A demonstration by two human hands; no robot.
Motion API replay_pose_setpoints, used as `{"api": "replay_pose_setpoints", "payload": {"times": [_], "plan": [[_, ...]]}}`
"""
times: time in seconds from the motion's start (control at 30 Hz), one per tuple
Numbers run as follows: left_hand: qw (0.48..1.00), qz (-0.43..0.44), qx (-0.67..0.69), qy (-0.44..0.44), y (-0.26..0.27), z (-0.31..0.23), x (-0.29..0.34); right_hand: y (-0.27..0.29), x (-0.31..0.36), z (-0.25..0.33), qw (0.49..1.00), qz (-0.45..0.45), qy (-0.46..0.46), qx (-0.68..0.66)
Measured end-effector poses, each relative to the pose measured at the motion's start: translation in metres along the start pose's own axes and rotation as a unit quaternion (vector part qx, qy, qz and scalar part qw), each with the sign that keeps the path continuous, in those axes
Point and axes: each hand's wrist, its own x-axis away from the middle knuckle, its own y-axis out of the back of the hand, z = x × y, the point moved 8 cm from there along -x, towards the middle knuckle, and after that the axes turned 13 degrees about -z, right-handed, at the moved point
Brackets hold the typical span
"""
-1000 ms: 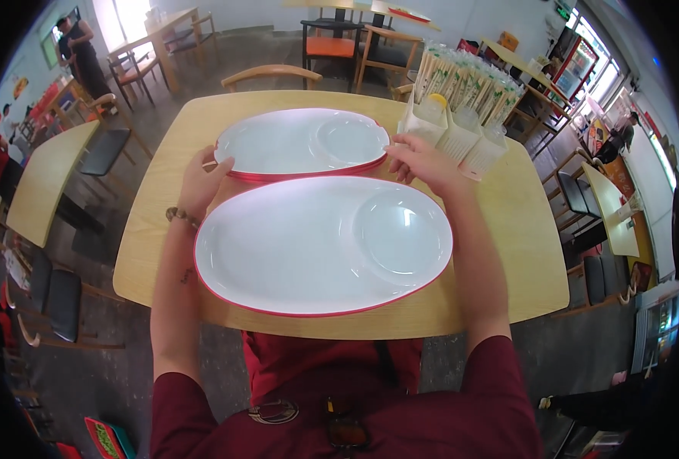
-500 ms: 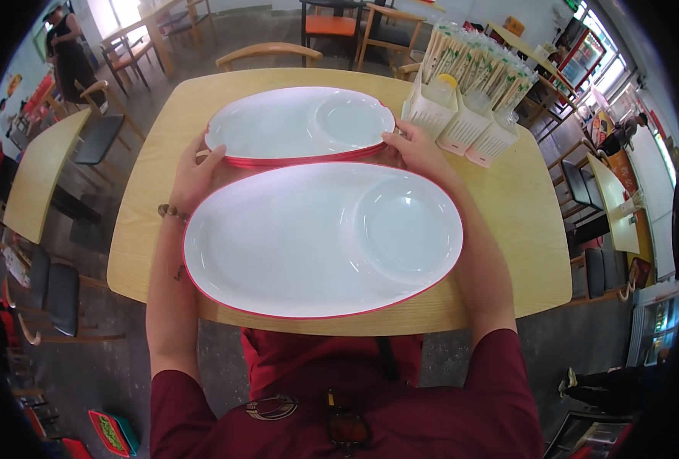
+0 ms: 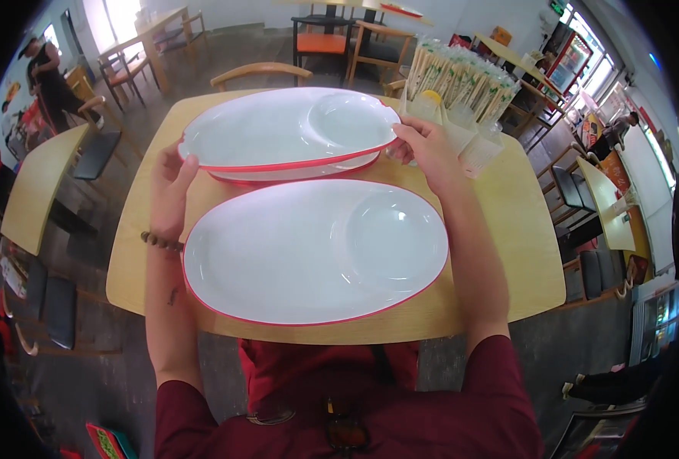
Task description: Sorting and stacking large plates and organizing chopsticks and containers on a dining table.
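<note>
Both my hands grip a white oval plate with a red rim [image 3: 251, 126], one at each end, and hold it above the far stack. My left hand [image 3: 172, 183] is closed on its left end, thumb on the rim. At the right end my right hand [image 3: 427, 145] pinches the edge. Under the raised plate shows part of another red-rimmed plate [image 3: 301, 173]; how many lie there I cannot tell. Nearer to me, between my forearms, a similar oval plate [image 3: 278, 252] with a round compartment on its right rests on the table.
The light wooden table [image 3: 144, 252] has rounded corners. At its back right stand clear-and-white holders [image 3: 477, 149] packed with wrapped chopsticks [image 3: 462, 80]. A wooden chair [image 3: 259, 70] is behind the table. Other tables and chairs surround it, and a person [image 3: 45, 76] stands far left.
Both hands have lifted the top plate off the far stack, so a plate beneath it now shows. My left hand has shifted left, and the view has moved slightly.
</note>
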Motion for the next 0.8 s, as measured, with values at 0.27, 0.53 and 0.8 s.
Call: {"api": "replay_pose_setpoints", "payload": {"times": [0.27, 0.53, 0.8], "plan": [[0.997, 0.012, -0.012, -0.079, 0.006, -0.087, 0.023, 0.039, 0.049, 0.077, 0.999, 0.005, 0.031, 0.009], [0.998, 0.061, -0.022, -0.002, 0.015, -0.099, 0.088, 0.042, 0.11, 0.084, 0.988, 0.112, 0.048, 0.099], [0.996, 0.086, -0.002, 0.032, 0.011, -0.077, 0.133, 0.07, 0.149, 0.04, 0.986, 0.032, 0.068, 0.15]]}}
